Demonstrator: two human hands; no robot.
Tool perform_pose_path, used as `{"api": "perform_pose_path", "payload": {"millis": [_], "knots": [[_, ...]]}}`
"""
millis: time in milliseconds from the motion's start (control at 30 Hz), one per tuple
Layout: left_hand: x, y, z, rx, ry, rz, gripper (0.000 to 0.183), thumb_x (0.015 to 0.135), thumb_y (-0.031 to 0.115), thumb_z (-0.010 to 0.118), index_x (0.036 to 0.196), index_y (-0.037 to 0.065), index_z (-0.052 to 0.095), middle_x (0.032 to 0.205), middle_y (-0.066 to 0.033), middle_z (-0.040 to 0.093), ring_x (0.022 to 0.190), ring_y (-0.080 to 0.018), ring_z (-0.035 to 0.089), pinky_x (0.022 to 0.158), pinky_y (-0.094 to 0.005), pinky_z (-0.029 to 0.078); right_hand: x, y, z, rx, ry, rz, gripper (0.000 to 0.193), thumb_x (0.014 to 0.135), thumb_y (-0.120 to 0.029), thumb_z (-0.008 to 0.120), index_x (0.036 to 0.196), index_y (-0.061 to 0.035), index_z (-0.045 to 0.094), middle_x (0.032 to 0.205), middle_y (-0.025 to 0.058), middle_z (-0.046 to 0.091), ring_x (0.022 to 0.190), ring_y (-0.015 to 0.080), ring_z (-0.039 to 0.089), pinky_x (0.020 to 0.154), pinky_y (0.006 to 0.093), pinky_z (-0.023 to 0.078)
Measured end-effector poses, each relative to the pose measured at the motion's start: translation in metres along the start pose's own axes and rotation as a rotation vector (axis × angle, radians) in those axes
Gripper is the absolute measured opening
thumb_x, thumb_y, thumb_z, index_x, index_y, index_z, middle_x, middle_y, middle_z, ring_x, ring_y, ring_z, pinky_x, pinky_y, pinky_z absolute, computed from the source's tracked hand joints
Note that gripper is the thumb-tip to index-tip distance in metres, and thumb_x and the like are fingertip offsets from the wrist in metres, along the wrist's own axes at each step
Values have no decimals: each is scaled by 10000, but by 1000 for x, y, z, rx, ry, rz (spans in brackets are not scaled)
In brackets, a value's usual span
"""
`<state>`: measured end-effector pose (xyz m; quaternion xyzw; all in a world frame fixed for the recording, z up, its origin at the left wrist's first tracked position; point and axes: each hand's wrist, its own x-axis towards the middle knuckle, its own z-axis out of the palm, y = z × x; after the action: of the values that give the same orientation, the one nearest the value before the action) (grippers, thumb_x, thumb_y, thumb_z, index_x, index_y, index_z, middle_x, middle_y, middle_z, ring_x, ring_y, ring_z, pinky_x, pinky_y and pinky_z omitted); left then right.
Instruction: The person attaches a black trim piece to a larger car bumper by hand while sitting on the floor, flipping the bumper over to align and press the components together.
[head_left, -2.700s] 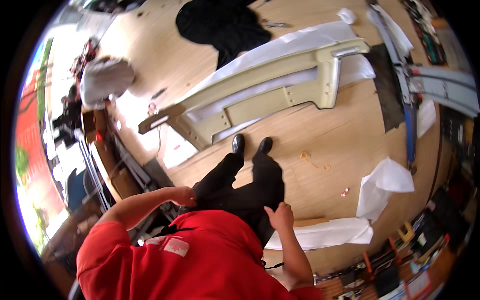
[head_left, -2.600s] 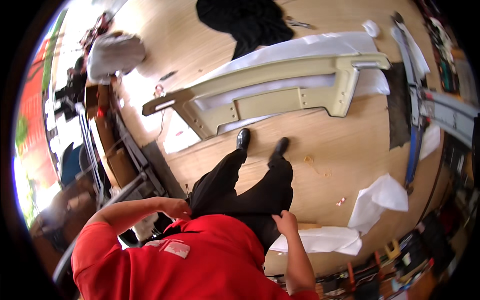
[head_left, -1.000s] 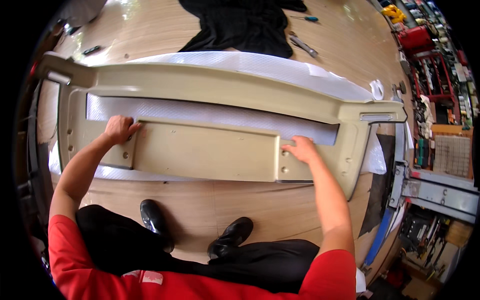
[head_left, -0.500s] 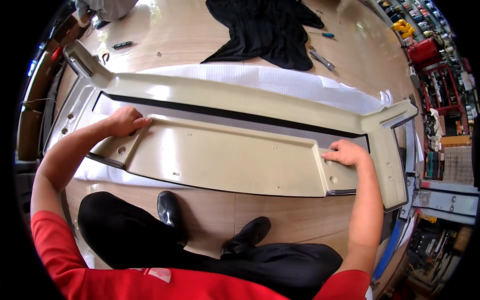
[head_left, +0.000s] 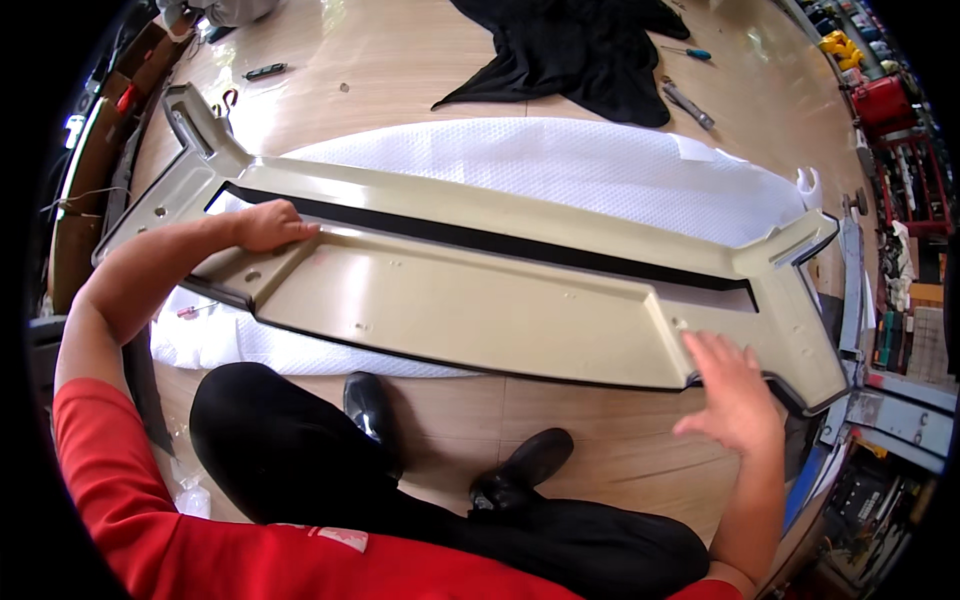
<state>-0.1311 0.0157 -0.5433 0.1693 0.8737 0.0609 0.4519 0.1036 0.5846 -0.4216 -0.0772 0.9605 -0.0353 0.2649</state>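
Across the floor in front of me lies a long beige moulded panel (head_left: pixel 470 305) with a narrow dark-edged slot and an upturned arm at each end. My left hand (head_left: pixel 270 228) is closed over the slot's near edge toward the left, its thumb pointing right along the rim. Close to the panel's near edge at the right, my right hand (head_left: pixel 735 395) is open with fingers spread; whether its fingertips touch the panel I cannot tell. Beneath the panel is a white padded sheet (head_left: pixel 560 165), showing beyond it and at the near left.
A black cloth (head_left: pixel 585 60), a screwdriver (head_left: pixel 690 52) and a metal tool (head_left: pixel 688 105) lie on the far floor. At the right stand a grey metal frame (head_left: pixel 900 420) and a red case (head_left: pixel 880 103). Another person (head_left: pixel 235 8) is at the far left.
My right hand has let go of the slot edge and moved down toward the panel's near edge, its fingers opening. My left hand keeps its hold. The view has shifted slightly.
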Motion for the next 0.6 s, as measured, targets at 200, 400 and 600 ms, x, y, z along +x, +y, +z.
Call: {"api": "perform_pose_path", "payload": {"millis": [200,400,600], "knots": [[21,18,-60,82,-232,-146,805,1002,698,371,1170,-9,716,1103,-198,717,1034,-277,658,949,-429,490,31,63,-18,164,312,-98,484,589,-99,868,1006,-29,634,992,160,664,955,401,624,807,448,504],[2,24,-157,-40,-145,-101,698,1052,606,303,1321,51,631,1233,-168,702,1209,-324,637,1036,-526,490,97,85,-91,137,306,-105,433,605,-136,842,967,-22,634,827,198,652,802,349,643,745,405,501],[-35,96,-167,37,551,457,572,965,516,625,1255,23,651,1195,-177,700,1118,-273,691,1055,-377,506,150,97,-137,202,60,10,526,558,-122,835,1047,-11,679,882,120,711,832,250,650,803,339,503]]}}
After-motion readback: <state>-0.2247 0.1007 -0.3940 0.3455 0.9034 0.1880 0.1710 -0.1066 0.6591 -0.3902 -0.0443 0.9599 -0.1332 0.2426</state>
